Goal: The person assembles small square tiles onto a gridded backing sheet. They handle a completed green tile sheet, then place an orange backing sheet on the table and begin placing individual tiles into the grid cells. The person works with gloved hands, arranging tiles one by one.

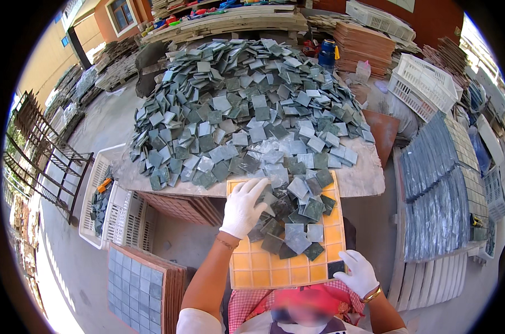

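A yellow gridded tray [288,276] with square compartments lies in front of me, its far edge against the tile-covered table. Loose grey-green square stone tiles [297,238] are heaped on its middle and far part. My left hand [243,207], in a white knit glove, is open over the tray's left side, fingers stretched toward the heap; nothing shows in its grasp. At the near right corner, my gloved right hand [359,274] has its thumb and fingers at a dark square tile [336,268], which lies over the corner compartment.
A large mound of similar tiles [252,111] covers the table [366,172]. To the left stand a white crate [132,214] and a stack of tiled panels [135,284]. Bundled tile sheets [436,189] are stacked at right, with white crates [422,83] behind.
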Motion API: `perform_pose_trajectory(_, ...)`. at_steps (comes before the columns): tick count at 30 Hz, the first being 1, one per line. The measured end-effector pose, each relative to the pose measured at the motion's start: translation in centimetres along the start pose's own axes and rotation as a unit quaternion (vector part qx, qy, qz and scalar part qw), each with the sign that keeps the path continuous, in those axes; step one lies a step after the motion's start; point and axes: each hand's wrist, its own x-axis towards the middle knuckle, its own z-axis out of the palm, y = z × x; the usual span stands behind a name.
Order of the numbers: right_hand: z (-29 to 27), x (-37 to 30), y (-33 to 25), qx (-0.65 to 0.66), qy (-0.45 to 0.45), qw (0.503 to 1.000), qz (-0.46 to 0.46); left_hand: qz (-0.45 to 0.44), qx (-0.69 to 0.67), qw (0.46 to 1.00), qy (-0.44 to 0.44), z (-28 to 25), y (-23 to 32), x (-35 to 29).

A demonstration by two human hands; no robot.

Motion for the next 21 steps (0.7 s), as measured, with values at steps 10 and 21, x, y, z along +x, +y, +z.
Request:
perform_pose_trajectory(10, 1.1, 2.8, -2.0, 0.026, 0.073, 0.995, -0.062, 0.011, -0.041, 0.994, 0.104, 3.9, 3.1, -0.8)
perform_pose_trajectory(21, 2.5, 8.8, -5.7, 0.060, 0.040, 0.980, -0.187, -0.270, -0.253, 0.918, -0.145, -3.5, 0.4, -17.0)
